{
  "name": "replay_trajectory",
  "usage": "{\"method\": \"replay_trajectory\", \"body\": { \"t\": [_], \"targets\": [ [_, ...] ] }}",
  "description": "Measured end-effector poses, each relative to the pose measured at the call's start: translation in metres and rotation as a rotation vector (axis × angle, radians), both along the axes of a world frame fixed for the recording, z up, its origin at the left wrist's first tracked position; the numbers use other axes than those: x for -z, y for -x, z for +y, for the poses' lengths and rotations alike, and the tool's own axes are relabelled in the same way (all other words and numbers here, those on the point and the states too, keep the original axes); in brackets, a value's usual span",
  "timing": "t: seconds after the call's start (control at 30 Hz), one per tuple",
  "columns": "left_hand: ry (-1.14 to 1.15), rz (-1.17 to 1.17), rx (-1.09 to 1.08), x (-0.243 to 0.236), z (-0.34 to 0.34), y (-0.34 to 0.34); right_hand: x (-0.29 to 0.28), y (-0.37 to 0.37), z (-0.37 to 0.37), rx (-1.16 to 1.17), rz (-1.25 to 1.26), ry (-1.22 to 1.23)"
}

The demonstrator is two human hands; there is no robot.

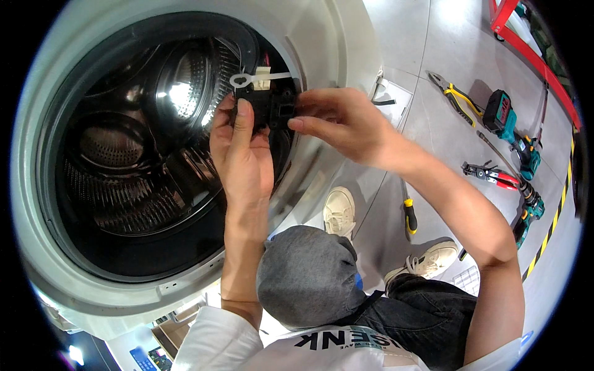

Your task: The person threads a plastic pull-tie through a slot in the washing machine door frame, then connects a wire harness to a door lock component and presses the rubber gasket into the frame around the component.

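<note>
A black plastic component, with a cream connector and a white looped strap at its top, is at the right rim of the washing machine's round opening. My left hand grips the component from below, thumb upright across its front. My right hand holds the component's right side, thumb against it and fingers partly hidden behind. Inside the opening is the perforated steel drum.
On the tiled floor at right lie pliers, two cordless tools, red-handled cutters and a screwdriver. A red metal frame and striped tape border it. My shoes and grey knee are below.
</note>
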State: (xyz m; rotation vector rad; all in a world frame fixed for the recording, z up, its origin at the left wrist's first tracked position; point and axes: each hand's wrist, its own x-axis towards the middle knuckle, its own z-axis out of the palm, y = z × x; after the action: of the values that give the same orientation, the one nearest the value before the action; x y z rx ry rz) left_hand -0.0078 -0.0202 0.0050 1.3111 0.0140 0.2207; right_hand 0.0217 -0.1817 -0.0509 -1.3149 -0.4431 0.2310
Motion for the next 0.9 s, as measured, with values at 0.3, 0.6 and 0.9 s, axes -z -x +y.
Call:
{"method": "replay_trajectory", "body": {
  "t": [0.3,0.6,0.9],
  "targets": [
    [-0.139,0.013,-0.079,-0.006,-0.012,0.005,-0.003,-0.003,0.012,-0.051,0.184,-0.184],
    [-0.477,-0.073,-0.21,0.0,-0.01,-0.007,-0.013,-0.005,0.007,0.045,0.002,0.132],
    [-0.412,-0.125,-0.343,0.004,-0.021,-0.02,-0.027,0.001,0.014,0.491,-0.342,0.258]
  ]
}}
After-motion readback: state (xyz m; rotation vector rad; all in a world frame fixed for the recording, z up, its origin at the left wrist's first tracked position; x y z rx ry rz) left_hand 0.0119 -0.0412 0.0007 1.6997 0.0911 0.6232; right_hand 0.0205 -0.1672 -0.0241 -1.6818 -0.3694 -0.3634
